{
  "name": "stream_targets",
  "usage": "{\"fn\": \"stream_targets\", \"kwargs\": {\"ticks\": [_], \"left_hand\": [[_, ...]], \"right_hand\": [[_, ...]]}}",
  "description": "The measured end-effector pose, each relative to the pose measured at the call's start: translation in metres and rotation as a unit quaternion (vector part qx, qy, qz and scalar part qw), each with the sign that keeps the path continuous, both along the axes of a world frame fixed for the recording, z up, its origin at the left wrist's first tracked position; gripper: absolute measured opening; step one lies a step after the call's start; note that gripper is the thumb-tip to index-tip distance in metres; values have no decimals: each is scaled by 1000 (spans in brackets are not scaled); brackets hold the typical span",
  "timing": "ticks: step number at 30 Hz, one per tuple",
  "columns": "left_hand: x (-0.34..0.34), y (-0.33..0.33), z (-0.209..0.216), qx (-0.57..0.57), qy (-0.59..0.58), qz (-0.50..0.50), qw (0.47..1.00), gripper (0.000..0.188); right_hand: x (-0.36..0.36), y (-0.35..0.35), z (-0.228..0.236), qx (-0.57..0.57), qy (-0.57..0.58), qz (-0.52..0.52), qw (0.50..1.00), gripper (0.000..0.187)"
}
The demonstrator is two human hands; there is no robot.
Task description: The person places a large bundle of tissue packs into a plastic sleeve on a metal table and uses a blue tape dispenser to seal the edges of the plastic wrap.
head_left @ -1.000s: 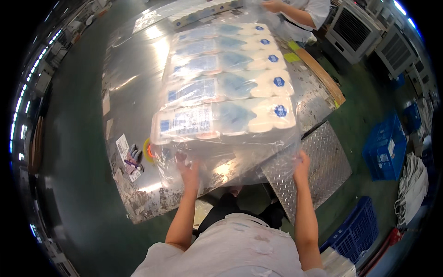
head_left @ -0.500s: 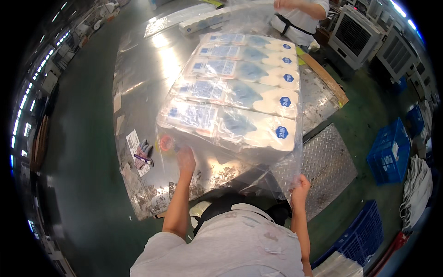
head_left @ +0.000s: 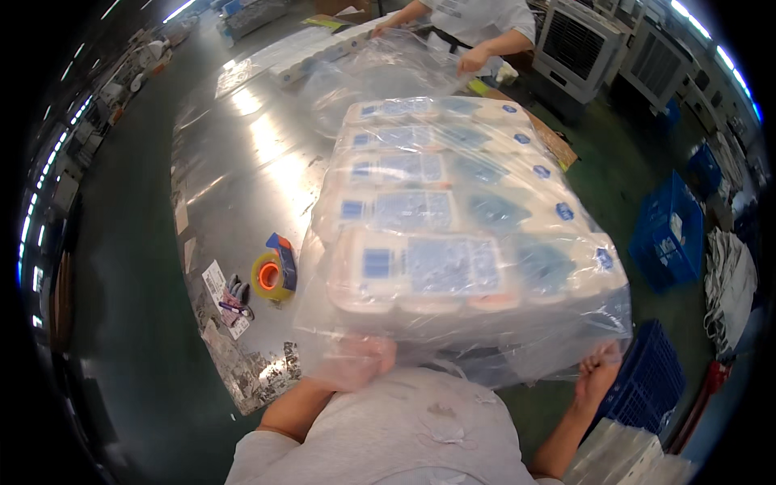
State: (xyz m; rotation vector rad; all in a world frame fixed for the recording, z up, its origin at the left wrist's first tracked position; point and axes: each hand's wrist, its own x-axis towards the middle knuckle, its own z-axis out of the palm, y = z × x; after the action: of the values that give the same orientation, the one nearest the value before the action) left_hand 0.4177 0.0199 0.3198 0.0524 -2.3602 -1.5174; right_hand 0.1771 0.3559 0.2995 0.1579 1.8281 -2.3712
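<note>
Several packs of white rolls (head_left: 453, 263), with blue printing, lie side by side in a large clear plastic bag (head_left: 436, 319). The bundle tilts toward me and overhangs the table's near edge, close to my body. At its near left corner my left hand (head_left: 364, 360) is closed on the film, which partly covers and blurs the fingers. My right hand (head_left: 600, 364) pinches the bag's edge at the near right corner. Across the table, a co-worker's hands (head_left: 475, 59) hold another sheet of clear film (head_left: 380, 77) beyond the bundle.
On the metal table (head_left: 242, 178), left of the bundle, stand a tape dispenser (head_left: 273, 273) and a paper sheet (head_left: 217, 287) with gloves (head_left: 237, 287) and a pen on it. Blue crates (head_left: 671, 230) stand on the floor at right. Air coolers (head_left: 575, 52) are at the far right.
The bundle has come toward me and to the right, over the table's near edge. Both my hands moved back and to the right with the bag. The co-worker's second hand came into view.
</note>
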Motion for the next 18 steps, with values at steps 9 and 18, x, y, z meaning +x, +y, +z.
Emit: {"fn": "stream_targets", "kwargs": {"ticks": [9, 18], "left_hand": [[-72, -16, 38, 68, 57, -241, 966, 10], [-182, 25, 86, 202, 60, -590, 779, 11]], "right_hand": [[22, 57, 68, -13, 48, -198, 979, 17], [96, 85, 56, 5, -36, -468, 883, 17]]}}
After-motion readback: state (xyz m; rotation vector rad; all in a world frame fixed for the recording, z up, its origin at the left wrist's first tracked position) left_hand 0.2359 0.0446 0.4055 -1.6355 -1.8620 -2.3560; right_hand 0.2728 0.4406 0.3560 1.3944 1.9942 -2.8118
